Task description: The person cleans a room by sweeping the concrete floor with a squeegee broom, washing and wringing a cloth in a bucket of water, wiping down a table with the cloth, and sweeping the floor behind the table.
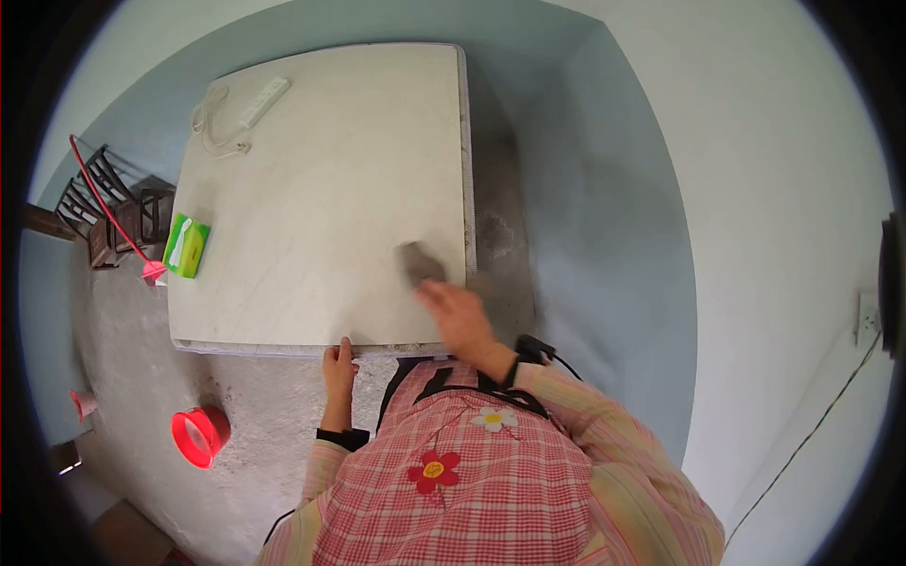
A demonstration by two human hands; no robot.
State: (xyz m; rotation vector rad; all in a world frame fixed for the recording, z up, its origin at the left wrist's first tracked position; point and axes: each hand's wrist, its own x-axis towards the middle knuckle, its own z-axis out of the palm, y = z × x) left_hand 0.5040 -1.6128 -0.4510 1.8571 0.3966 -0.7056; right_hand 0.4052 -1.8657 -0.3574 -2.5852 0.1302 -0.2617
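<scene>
A large pale mattress [330,198] with a fabric-trimmed edge lies flat in front of me. My right hand [462,321] reaches over its near right corner, fingers closed on a grey-brown brush [420,264]. Motion blurs the brush, so its bristles and handle do not show clearly. At the near edge, my left hand [340,368] grips the rim with the thumb up against the border. Its other fingers are curled and partly hidden.
A white power strip [266,102] with its cord lies at the mattress's far left. The green tissue box [187,245] sits by the left edge. Dark chairs [118,208] and a red-handled pole [109,212] stand beyond. On the floor is a red bucket [200,437].
</scene>
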